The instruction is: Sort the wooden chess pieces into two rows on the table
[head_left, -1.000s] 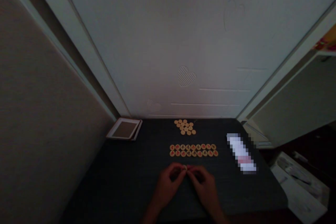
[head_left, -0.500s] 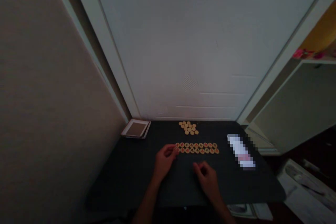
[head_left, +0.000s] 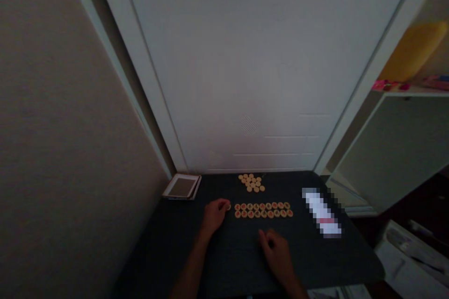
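Observation:
Two neat rows of round Chinese chess pieces [head_left: 264,210] lie on the dark table, marked faces up in red and dark characters. Just left of the upper row, my left hand [head_left: 214,215] pinches a single chess piece [head_left: 228,206] between thumb and fingertips, at or close to the table surface. Below the rows, my right hand [head_left: 276,248] rests with its fingers curled into a loose fist; whatever it may hold is hidden. Behind the rows lies a loose cluster of pale chess pieces [head_left: 253,185] with no marks visible on their tops.
The dark table [head_left: 168,243] meets a white panel [head_left: 245,79] at its back edge. A flat framed stack [head_left: 182,187] sits at the back left corner. A pixelated bright object [head_left: 322,212] lies on the right. White boxes [head_left: 410,257] stand beyond the table's right edge.
My left hand has moved slightly left, away from the rows' left end, with a chess piece now visible in its fingertips. My right hand stays put. The camera view has tilted up a little.

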The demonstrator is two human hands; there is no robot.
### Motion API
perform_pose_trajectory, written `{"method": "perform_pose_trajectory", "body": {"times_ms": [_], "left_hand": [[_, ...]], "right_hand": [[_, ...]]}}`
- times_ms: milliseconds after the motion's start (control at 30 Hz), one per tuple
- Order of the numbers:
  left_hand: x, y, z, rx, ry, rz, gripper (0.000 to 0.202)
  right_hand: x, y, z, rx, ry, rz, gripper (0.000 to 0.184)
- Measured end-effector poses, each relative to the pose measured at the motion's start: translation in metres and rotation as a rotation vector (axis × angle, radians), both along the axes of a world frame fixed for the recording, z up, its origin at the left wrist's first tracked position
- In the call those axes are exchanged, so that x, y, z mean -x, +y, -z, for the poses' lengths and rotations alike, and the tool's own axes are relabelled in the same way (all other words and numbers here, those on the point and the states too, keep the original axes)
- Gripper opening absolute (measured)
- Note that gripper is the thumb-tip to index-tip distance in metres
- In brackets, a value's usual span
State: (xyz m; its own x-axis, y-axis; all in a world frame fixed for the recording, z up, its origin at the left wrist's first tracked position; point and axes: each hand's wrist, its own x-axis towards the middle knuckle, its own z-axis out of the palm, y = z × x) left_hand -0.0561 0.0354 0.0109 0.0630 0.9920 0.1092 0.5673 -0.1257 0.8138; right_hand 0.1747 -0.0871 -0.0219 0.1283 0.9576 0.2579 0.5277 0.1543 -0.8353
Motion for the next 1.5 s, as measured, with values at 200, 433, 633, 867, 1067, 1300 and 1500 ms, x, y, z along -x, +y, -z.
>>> {"method": "perform_pose_trajectory", "body": {"times_ms": [200,433,633,867,1067,1300,1500], "left_hand": [[0.001,0.007,0.004,-0.042,0.097,0.001,0.024],[0.003,0.005,0.009,-0.116,0.162,-0.066,0.026],[0.008,-0.003,0.018,-0.218,0.175,0.012,0.029],[0.016,-0.011,0.023,-0.325,0.213,0.085,0.026],[0.014,-0.016,0.015,-0.292,0.199,0.081,0.023],[0.014,-0.019,0.013,-0.294,0.164,0.064,0.023],[0.016,-0.015,0.021,-0.303,0.165,0.069,0.023]], "right_hand": [[0.004,0.002,0.002,-0.044,-0.062,-0.004,0.051],[0.006,-0.001,0.002,-0.030,-0.060,0.014,0.049],[-0.007,0.014,-0.024,0.041,-0.012,0.015,0.046],[-0.054,0.114,-0.074,0.041,-0.268,0.004,0.031],[-0.056,0.165,-0.059,0.095,-0.399,-0.039,0.003],[-0.049,0.173,-0.050,0.115,-0.458,-0.040,0.012],[-0.052,0.169,-0.056,0.067,-0.390,-0.067,0.016]]}}
